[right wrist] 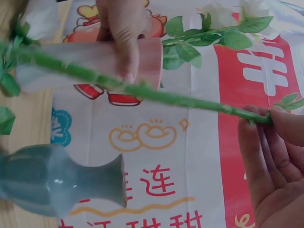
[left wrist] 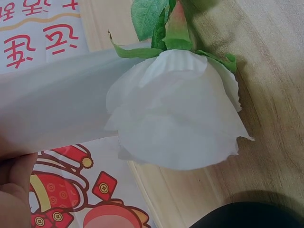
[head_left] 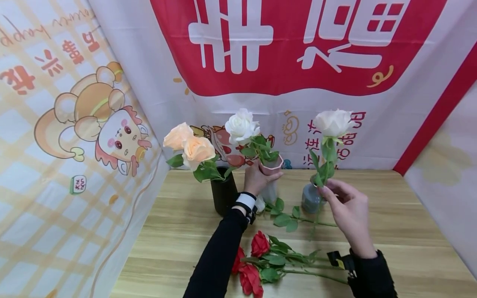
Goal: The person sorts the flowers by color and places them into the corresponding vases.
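My left hand (head_left: 263, 177) grips a pink-rimmed pale vase (head_left: 273, 167) that holds a white rose (head_left: 242, 125). My right hand (head_left: 327, 191) pinches the green stem (right wrist: 180, 97) of a second white rose (head_left: 333, 122), held upright by a blue-grey vase (head_left: 310, 199). In the right wrist view the stem crosses in front of the pink vase (right wrist: 71, 59), clear of the blue-grey vase (right wrist: 57, 185). The left wrist view shows a third white rose (left wrist: 175, 118) lying on the wooden table (left wrist: 270, 95) beside the pale vase (left wrist: 47, 107).
A black vase (head_left: 223, 193) with peach roses (head_left: 191, 145) stands left of my left hand. Red roses (head_left: 257, 265) lie on the table (head_left: 410, 231) between my forearms. Printed cloth backdrops (head_left: 67, 145) close in the left, back and right sides.
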The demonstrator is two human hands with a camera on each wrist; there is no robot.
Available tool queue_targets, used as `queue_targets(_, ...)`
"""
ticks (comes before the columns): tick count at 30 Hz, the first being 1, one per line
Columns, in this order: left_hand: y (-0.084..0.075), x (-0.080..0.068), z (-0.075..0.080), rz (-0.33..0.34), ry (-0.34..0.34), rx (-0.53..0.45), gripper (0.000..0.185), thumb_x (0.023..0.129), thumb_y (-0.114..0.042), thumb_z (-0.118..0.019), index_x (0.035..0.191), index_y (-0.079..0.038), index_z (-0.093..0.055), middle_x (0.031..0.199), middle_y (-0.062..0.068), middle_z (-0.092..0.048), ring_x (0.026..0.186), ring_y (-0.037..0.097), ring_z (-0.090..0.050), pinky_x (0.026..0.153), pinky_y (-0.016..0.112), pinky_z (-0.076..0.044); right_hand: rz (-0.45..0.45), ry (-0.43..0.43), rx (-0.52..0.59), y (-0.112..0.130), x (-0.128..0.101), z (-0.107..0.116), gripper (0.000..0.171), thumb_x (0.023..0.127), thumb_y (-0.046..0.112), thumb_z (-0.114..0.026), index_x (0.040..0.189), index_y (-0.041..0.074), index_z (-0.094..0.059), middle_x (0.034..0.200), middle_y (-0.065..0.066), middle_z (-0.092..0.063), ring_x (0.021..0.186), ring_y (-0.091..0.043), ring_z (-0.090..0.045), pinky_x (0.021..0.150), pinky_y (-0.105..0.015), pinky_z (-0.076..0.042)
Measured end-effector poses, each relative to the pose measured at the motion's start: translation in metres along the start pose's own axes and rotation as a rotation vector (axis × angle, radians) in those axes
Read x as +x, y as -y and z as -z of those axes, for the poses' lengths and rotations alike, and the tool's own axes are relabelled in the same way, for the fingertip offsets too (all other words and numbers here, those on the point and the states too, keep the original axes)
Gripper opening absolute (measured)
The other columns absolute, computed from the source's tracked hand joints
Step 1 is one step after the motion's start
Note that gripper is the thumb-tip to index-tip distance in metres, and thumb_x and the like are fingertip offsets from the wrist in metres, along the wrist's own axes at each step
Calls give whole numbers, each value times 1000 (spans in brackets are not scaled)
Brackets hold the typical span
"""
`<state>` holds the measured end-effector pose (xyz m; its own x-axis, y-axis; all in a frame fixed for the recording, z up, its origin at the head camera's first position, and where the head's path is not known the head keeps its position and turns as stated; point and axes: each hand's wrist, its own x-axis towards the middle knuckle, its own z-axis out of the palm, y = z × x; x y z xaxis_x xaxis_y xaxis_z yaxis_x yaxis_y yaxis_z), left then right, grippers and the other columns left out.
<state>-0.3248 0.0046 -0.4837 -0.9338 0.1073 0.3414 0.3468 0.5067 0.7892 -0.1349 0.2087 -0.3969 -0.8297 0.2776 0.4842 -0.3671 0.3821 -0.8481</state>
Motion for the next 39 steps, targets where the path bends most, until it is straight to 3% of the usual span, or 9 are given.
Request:
queue_targets(8,2,2,0,-7,0,-8,84,65,-51,-89,133,-13,-56,123,5,-64,110,12,-60,91,28,-48,50,-83,129,8,22,-7,18,93,5,-68,109,-2,-70,93,-16,-71,76,-20,-68,67,-24,-54)
queue_targets(13,2,2,-1,4,11,-37,84,65,-48,-90,133,-15,-55,125,2,-63,110,11,-59,92,27,-47,61,-114,290,15,37,-10,17,91,2,-69,105,-8,-69,95,-22,-70,78,-25,-69,68,-27,-56)
queue_targets(20,3,5,-1,-46,6,-66,86,63,-49,-90,135,-20,-53,126,-1,-61,111,10,-57,93,29,-47,99,-145,448,25,52,-12,18,89,-4,-68,105,-13,-68,94,-27,-68,78,-26,-69,70,-31,-56)
queue_targets(33,3,3,1,-35,-4,-34,88,63,-49,-91,136,-18,-53,126,-1,-61,110,10,-58,92,27,-47,128,-113,477,36,79,-24,20,90,-4,-68,108,-11,-67,98,-28,-66,82,-29,-68,74,-31,-56)
queue_targets(39,2,3,2,-29,0,-12,80,64,-44,-92,130,-16,-56,120,2,-65,106,13,-61,90,30,-49,143,-154,481,34,88,-35,20,89,-2,-70,106,-12,-65,99,-33,-64,82,-25,-69,73,-30,-56)
